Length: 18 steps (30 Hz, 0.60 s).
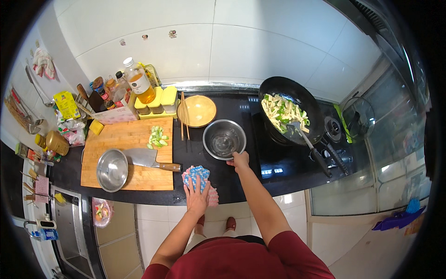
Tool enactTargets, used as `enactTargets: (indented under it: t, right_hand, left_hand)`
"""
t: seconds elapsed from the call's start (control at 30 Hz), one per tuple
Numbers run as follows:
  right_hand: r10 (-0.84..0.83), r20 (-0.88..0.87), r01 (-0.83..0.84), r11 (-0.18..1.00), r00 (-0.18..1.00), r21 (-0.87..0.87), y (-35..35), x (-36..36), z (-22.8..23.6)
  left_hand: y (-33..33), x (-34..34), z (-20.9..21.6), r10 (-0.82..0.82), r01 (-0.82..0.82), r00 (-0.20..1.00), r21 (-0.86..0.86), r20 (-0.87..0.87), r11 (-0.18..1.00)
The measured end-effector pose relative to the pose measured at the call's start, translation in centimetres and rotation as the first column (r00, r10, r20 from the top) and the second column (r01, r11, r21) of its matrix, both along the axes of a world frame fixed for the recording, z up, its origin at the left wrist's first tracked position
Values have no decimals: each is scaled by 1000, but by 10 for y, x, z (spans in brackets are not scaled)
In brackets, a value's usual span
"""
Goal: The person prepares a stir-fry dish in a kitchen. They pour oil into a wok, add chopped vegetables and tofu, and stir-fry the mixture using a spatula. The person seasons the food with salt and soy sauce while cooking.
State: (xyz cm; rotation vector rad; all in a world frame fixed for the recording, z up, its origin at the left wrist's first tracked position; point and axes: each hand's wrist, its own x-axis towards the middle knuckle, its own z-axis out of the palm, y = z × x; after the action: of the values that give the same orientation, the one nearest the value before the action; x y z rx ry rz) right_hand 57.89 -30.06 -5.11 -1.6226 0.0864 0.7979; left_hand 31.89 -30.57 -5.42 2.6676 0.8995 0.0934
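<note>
At centre frame, the left hand (197, 199) lies flat on a cloth (197, 175); the right hand (240, 161) grips a steel bowl's (224, 139) rim.

Bright, even light, seemingly from the window side at right. White wall tiles (260, 42) reflect it softly; the black surface (223, 179) carries small glints, as does the steel bowl (224, 139). Shadows are faint. Fisheye distortion bends straight edges; a dark vignette rings the frame, and detail softens toward the rim.
</note>
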Motion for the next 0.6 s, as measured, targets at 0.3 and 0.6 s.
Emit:
enactTargets:
  t: [0.3, 0.6]
  right_hand:
    - [77, 63, -75, 997, 995, -34, -118, -39, 39]
    - [-111, -56, 115, 990, 992, 79, -185, -83, 67]
  left_hand:
    - [73, 72, -46, 150, -162, 954, 23, 258, 987]
    - [126, 200, -51, -124, 134, 969, -31, 216, 990]
